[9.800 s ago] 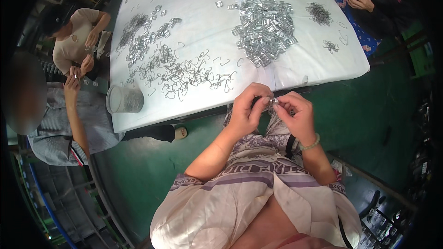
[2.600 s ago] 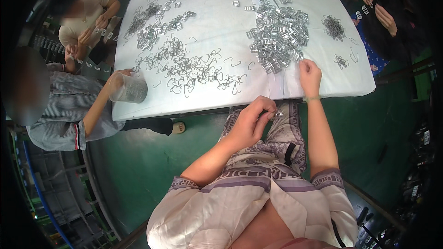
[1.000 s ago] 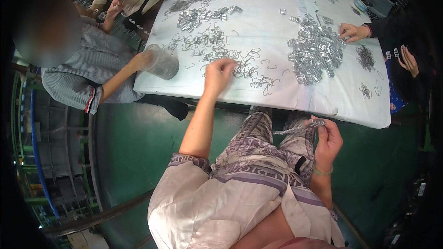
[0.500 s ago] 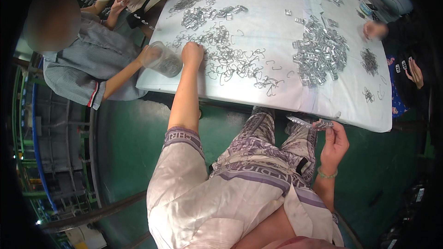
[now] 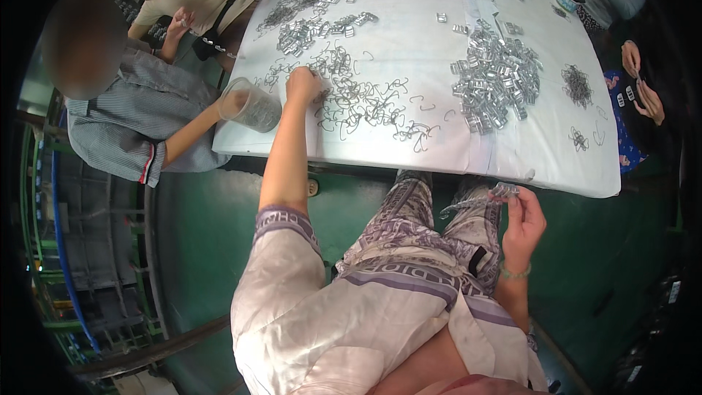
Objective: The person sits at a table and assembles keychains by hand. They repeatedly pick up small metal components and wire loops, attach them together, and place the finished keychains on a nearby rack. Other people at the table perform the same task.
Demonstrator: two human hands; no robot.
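Observation:
My left hand (image 5: 303,88) reaches out over the white-covered table (image 5: 395,22), its fingers curled together at the edge of a pile of thin bent wire hooks (image 5: 365,102). Whatever lies between those fingertips is hidden. Below the table's near edge, my right hand (image 5: 524,223) pinches a strip of small shiny metal buckles (image 5: 504,190). The strip hangs off to the left, in front of my patterned trousers. A large heap of loose metal buckles (image 5: 493,84) lies on the table beyond the right hand.
At the left, a co-worker's hand (image 5: 232,106) is at a clear plastic tub (image 5: 257,108) of small metal pieces. Farther back lie more buckles (image 5: 300,35) and hooks (image 5: 289,11). Dark hook piles (image 5: 578,86) sit at the right, near another worker's hands (image 5: 647,101).
The view has shifted slightly. My left hand stays at the hook pile. The strip in my right hand has swung and hangs differently. At the right, a co-worker's hands have come together.

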